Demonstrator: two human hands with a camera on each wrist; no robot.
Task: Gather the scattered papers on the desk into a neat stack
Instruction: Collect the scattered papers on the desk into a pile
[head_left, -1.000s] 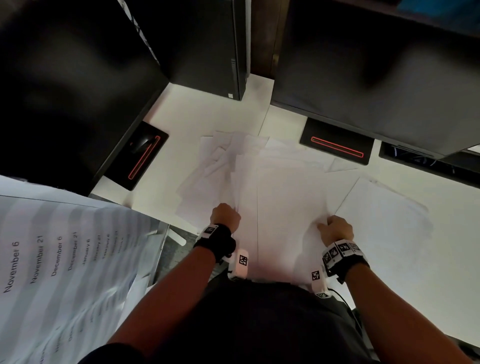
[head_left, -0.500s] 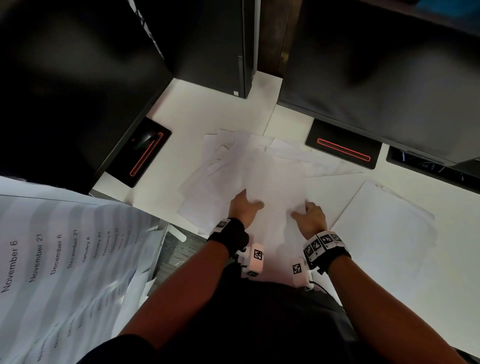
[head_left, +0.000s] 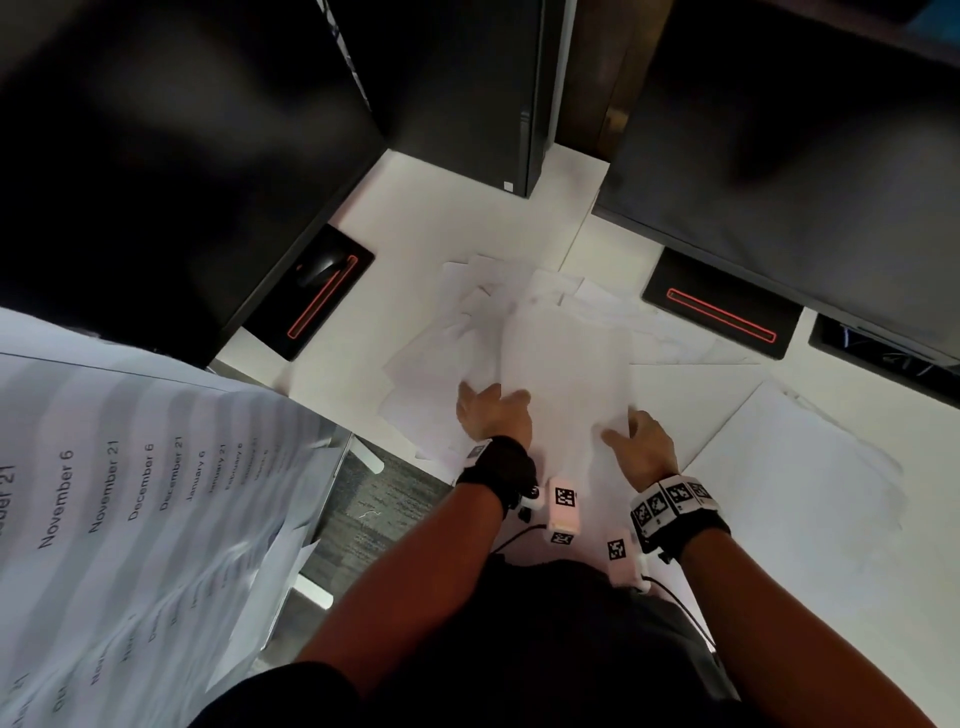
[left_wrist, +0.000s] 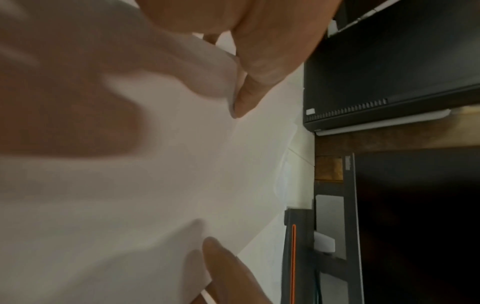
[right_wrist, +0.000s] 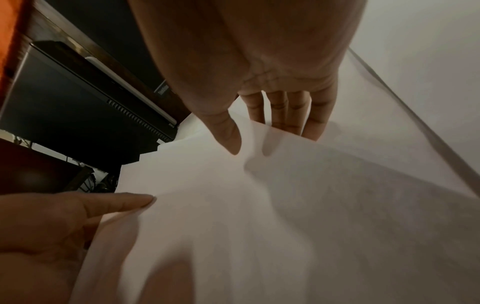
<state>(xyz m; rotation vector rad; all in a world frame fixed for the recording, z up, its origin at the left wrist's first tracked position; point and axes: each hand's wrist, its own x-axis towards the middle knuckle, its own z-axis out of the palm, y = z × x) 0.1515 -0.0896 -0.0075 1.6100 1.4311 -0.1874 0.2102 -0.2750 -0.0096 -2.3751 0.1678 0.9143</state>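
White paper is what both hands are holding. The left hand (head_left: 493, 413) has its thumb on top of the sheets (head_left: 566, 364) and its fingers tucked under their left edge. The right hand (head_left: 641, 441) does the same on the right edge, with its thumb (right_wrist: 228, 133) on top and its fingers (right_wrist: 283, 115) slipped below. So each hand is pinching the same small bunch of sheets, which lies between the two hands on the white desk (head_left: 415, 249).

I think the job is only partly done. More papers (head_left: 457, 332) fan out past the fingertips, up and to the left of the held bunch, with corners poking every way. Some more lie past the right hand's fingertips too. Off to the right of the right hand sits another pile (head_left: 789, 483) that looks a bit tidier, though its edges do not all line up.

What is left, I guess, is to pull all the loose sheets into one bunch, add the side pile, and tap the edges even. Thin paper bends and slides, so some may slip out.
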